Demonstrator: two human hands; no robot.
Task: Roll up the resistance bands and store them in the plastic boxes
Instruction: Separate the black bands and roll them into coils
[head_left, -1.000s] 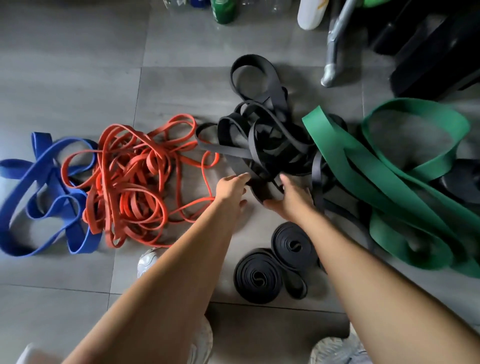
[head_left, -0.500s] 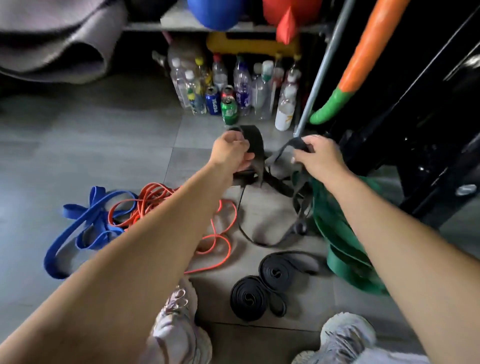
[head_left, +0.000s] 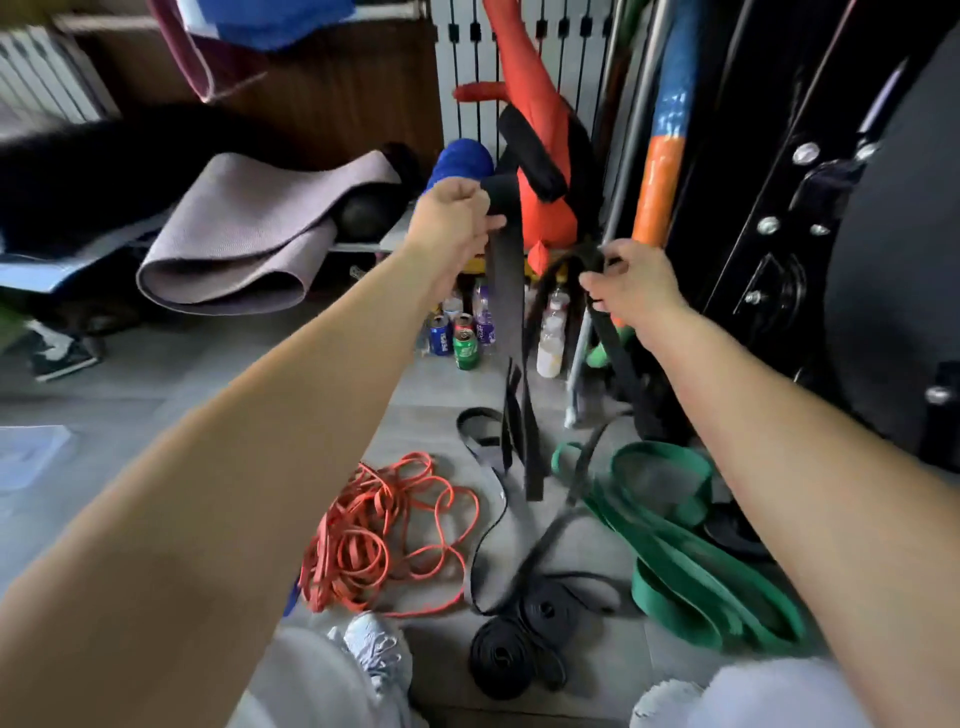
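Observation:
My left hand (head_left: 453, 221) grips the top of a black resistance band (head_left: 508, 312) raised high; its loop hangs straight down toward the floor. My right hand (head_left: 626, 286) holds other black band strands (head_left: 621, 358) lifted to the right, trailing down to the tiles. On the floor lie a tangle of orange bands (head_left: 384, 535), wide green bands (head_left: 685, 566) and two rolled black bands (head_left: 501, 657). A bit of a blue band (head_left: 292, 597) shows past my left forearm. No plastic box is in view.
Bottles and cans (head_left: 462, 338) stand on the floor behind the bands. A rolled grey mat (head_left: 244, 228) lies on a low shelf at left. Black gym equipment (head_left: 831, 234) and poles fill the right side. My shoes (head_left: 374, 654) are near the rolled bands.
Both hands have lifted the black bands from the floor pile up to chest height, and my view has tilted up toward the shelf and wall.

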